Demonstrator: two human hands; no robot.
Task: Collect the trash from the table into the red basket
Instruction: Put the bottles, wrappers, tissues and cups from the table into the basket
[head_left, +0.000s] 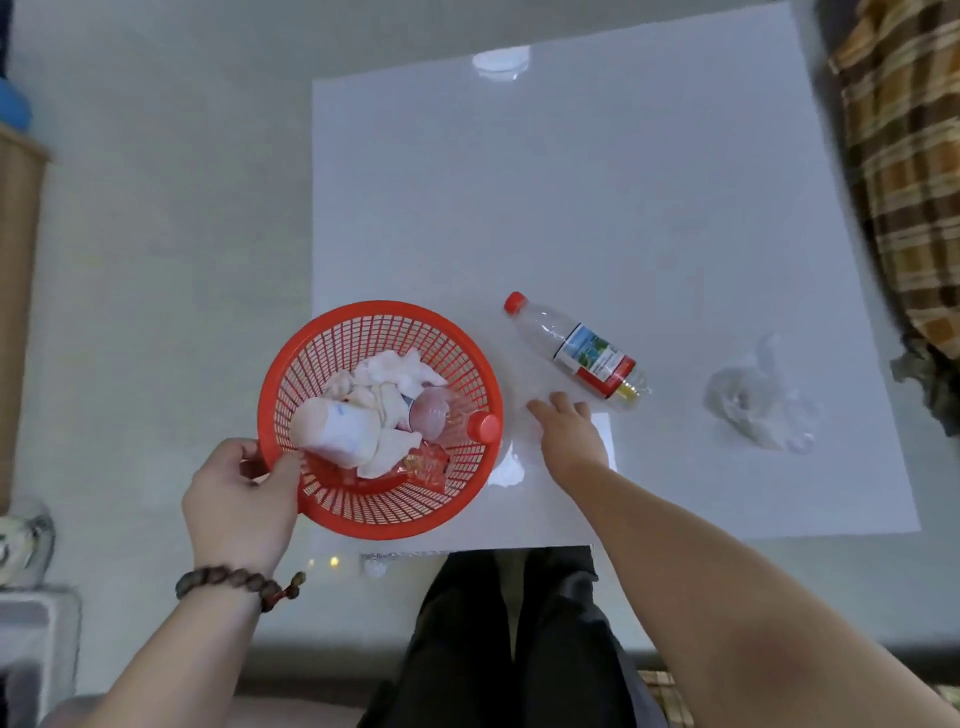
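Bottle on the table: we see a clear plastic bottle (576, 351) lying flat on its side on the white table (519, 208).
Which way it points: its long side runs on a slant, with the red cap (515, 302) at the far left end and its bottom toward the near right.
How it looks: it is see-through, with a label that is blue and white in one part and red in the other, and a bit of yellow shows near its bottom.
Red basket: we see the round red basket (379, 514) at the near left edge of the table, and it hangs a little over the edge.
Inside the basket: we see crumpled white paper (363, 410), a second clear bottle with a red cap (483, 427), and a small orange-red wrapper (423, 465).
Plastic bag: a crumpled clear bag (758, 402) lies on the table to the right, apart from the bottle.
Left hand: our left hand (241, 501) is curled around the near left rim of the basket, thumb over the rim, and holds it tight.
Right hand: our right hand (569, 434) is flat and spread out over the table, between the basket and the bottle, and it holds nothing.
Wrist: a dark bead bracelet (234, 582) sits on the left wrist.
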